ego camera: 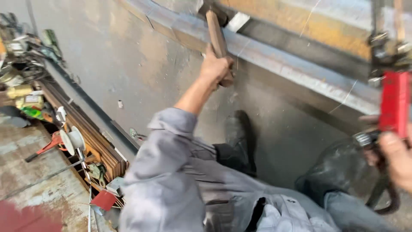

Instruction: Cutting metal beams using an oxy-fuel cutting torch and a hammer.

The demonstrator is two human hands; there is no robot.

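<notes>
Grey work clothing (171,184) is filling the bottom of the view, with a sleeve reaching upward and a black boot (240,137) planted on the stained metal floor (128,64). At the end of that sleeve the left hand (216,68) is gripping a hammer's wooden handle (218,38), fingers wrapped fully around its lower end. That handle is rising steeply to a dark hammer head (214,10), which is lying against the long steel beam (279,60) running diagonally across the upper right.

At the right edge the right hand (392,157) is closing around the handle of a red clamp (395,103), whose metal screw part (386,47) is sitting over the beam; how tightly the fingers are gripping is hard to tell, as the hand is blurred and cut by the frame. A second dark boot (339,172) is showing just beside it.

Along the left, a clutter of tools is lying beside stacked metal strips (92,133): a white wire spool (72,139) and red-handled pliers (47,146).
</notes>
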